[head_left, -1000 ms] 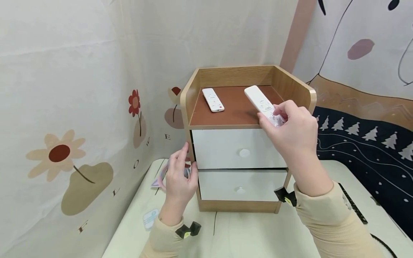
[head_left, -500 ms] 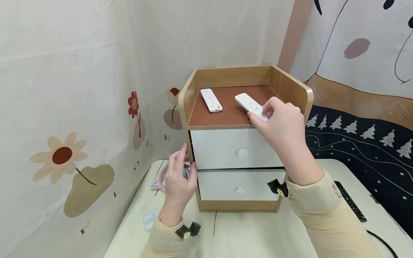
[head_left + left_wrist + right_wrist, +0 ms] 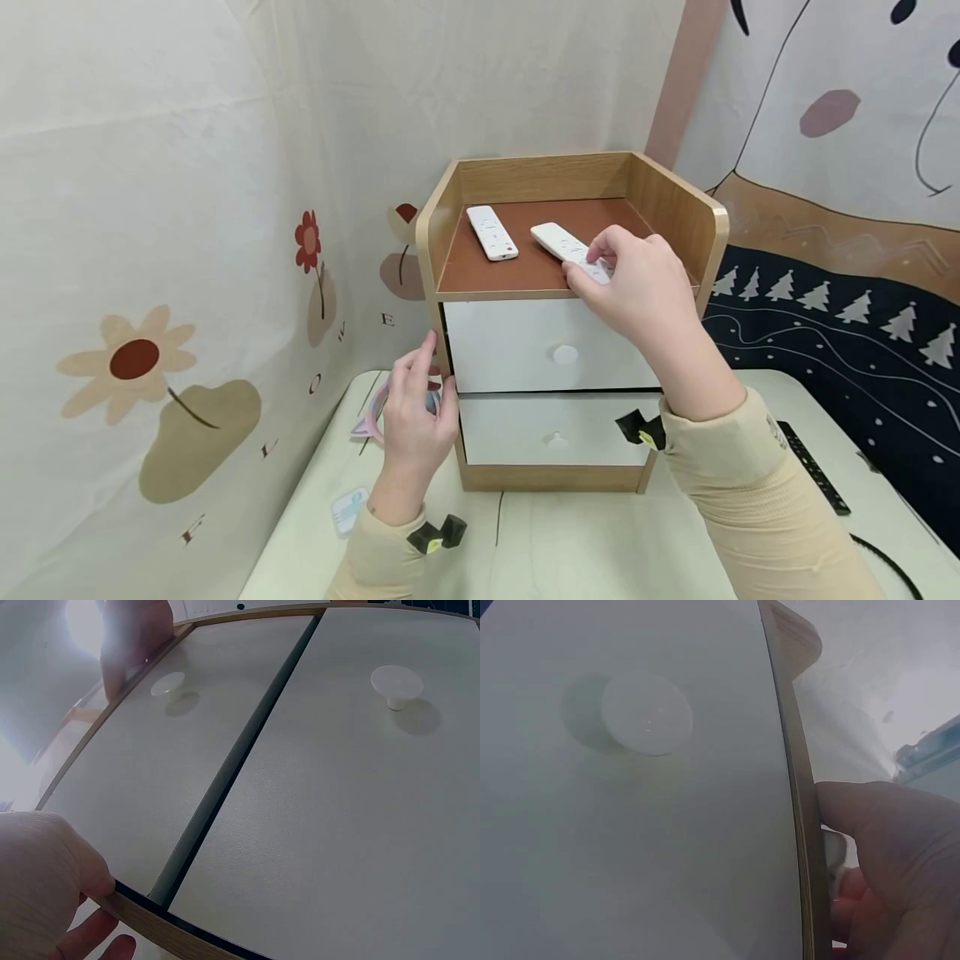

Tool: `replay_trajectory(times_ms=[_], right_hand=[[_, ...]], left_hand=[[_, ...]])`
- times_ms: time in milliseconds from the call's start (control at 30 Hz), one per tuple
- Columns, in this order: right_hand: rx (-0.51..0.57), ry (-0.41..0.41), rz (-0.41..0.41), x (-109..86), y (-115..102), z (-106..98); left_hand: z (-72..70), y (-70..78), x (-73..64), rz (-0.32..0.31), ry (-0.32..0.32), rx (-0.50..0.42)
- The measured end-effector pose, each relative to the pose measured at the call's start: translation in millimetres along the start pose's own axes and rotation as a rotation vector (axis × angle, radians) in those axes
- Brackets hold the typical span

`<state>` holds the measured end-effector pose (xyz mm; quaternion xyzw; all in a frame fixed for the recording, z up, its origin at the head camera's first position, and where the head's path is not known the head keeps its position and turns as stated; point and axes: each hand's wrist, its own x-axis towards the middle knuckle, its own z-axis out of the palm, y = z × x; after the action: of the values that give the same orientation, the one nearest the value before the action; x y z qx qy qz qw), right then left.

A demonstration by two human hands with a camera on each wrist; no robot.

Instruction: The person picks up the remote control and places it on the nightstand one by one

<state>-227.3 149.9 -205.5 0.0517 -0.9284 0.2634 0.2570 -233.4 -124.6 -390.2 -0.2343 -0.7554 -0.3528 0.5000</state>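
A small wooden cabinet (image 3: 551, 478) with two white drawers stands on the pale table. On its brown top, a white remote control (image 3: 492, 233) lies at the left. My right hand (image 3: 637, 283) pinches a second white remote control (image 3: 561, 242) between thumb and fingers at its near end. This one slants over the brown top near the front edge; whether it touches the surface I cannot tell. My left hand (image 3: 416, 417) rests against the cabinet's left side, fingers fairly straight along it. In the left wrist view its thumb touches the front edge (image 3: 142, 919).
Behind my left hand lies a pink ring-shaped item (image 3: 372, 417), partly hidden. A small blue-and-white card (image 3: 348, 510) is nearer the front. A black strip (image 3: 813, 468) and a dark cable (image 3: 888, 562) lie at the right. Raised wooden walls (image 3: 543, 179) border the cabinet top.
My right hand has moved left and lowered the second remote control towards the brown top, tilting it flatter. My left hand and the first remote control have stayed put.
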Motion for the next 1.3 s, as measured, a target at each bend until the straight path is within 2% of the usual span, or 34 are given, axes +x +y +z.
replay_trajectory(times_ms=[367,633,733,1033,1300], right_hand=[[-0.007,-0.068,-0.089,11.0,-8.7,8.3],[-0.070,-0.200,-0.123,20.8,-16.7,8.4],[-0.074,-0.227,-0.132,24.5,-17.2,8.3],[-0.062,-0.252,-0.107,26.4,-14.9,10.4],[-0.059,-0.218,-0.096,22.6,-13.0,11.9]], left_hand=[[2.4,-2.2,-0.4,-0.006,-0.002,-0.007],[2.6,-2.0,-0.4,-0.005,-0.004,0.000],[3.2,-2.7,-0.5,-0.003,0.002,0.000],[4.2,-6.8,-2.1,0.017,0.012,0.006],[2.0,-5.5,-0.2,0.032,0.003,0.009]])
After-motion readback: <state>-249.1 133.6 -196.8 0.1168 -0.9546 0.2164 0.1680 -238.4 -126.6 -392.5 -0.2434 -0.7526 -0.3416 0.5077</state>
